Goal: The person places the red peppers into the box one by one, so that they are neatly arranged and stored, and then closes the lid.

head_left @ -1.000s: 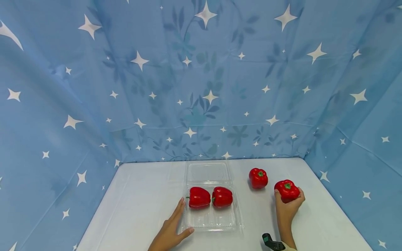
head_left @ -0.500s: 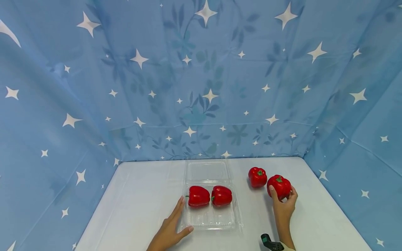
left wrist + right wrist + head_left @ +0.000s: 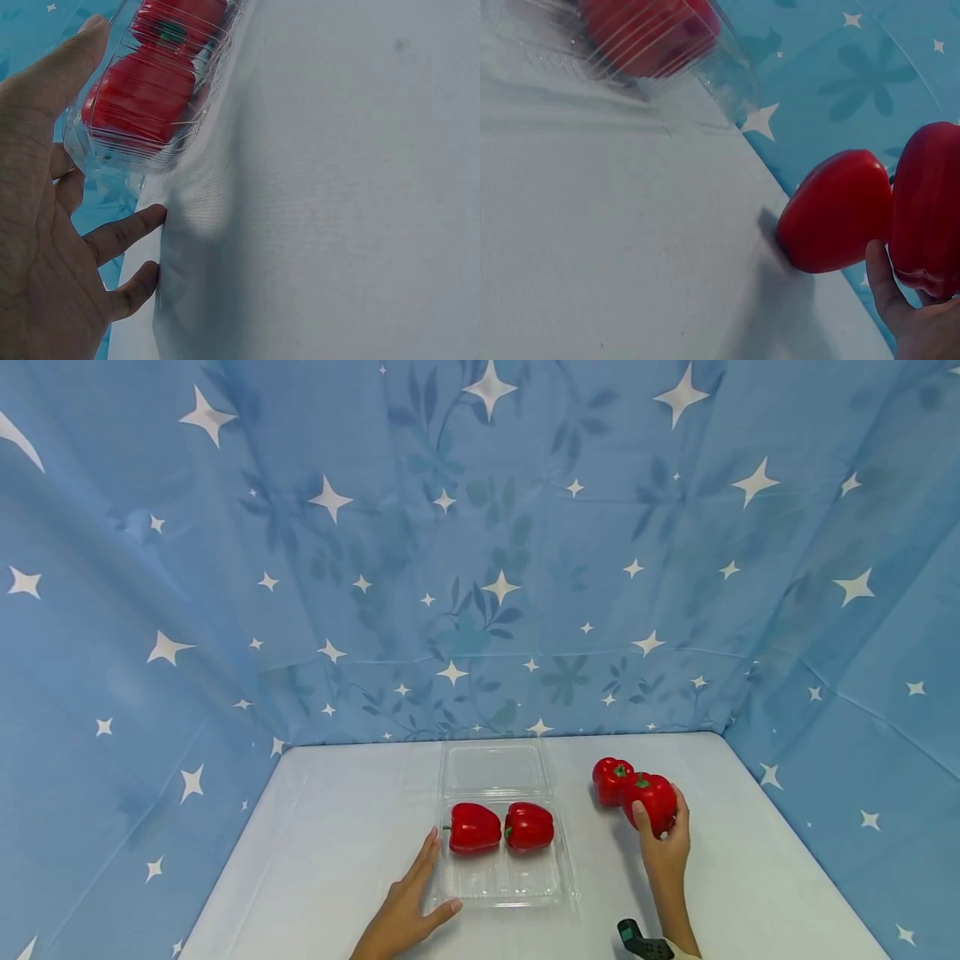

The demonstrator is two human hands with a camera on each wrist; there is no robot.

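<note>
My right hand grips a red bell pepper, thumb on its left side and fingers on its right. In the head view this pepper overlaps another red bell pepper standing behind it on the table. The right wrist view shows the held pepper beside the standing pepper. My left hand lies at the left side of a clear plastic clamshell box, its fingers extended. Inside the box lie two red bell peppers, a left one and a right one, side by side in the back half.
The box's clear lid lies folded back on the white table. Blue star-patterned curtains rise behind the table and on both sides. A dark wrist strap shows on the right wrist.
My right hand has carried its bell pepper leftward, from the right side of the table to just in front of the standing pepper. My left hand has stayed by the box.
</note>
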